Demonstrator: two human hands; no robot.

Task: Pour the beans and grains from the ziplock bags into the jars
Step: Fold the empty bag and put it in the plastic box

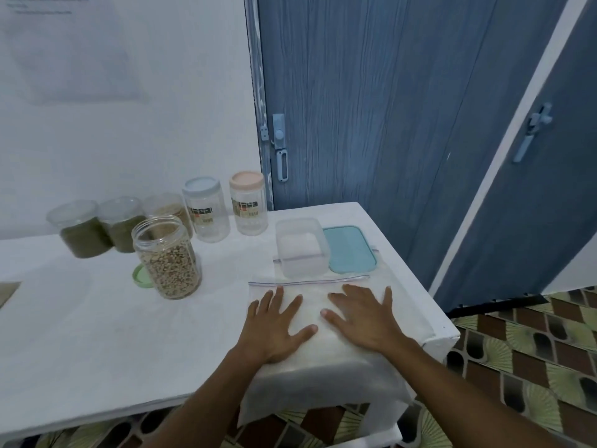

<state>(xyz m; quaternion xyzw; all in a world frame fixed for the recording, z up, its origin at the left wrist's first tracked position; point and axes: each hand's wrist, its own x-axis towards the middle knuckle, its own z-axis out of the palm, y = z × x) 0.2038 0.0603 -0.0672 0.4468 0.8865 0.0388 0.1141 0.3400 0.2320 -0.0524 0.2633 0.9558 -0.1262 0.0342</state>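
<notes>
bag: ziplock bag of pale white grains, flat on the table's front right corner, near end drooping over the edge
left hand: palm down on the bag, fingers straight and spread
right hand: same deal, flat on it, fingers fanned out
open jar: left of the bag, mostly full of beans, green lid tucked behind it
past the bag: clear tub and teal lid side by side
back row: three filled jars, two capped jars
</notes>
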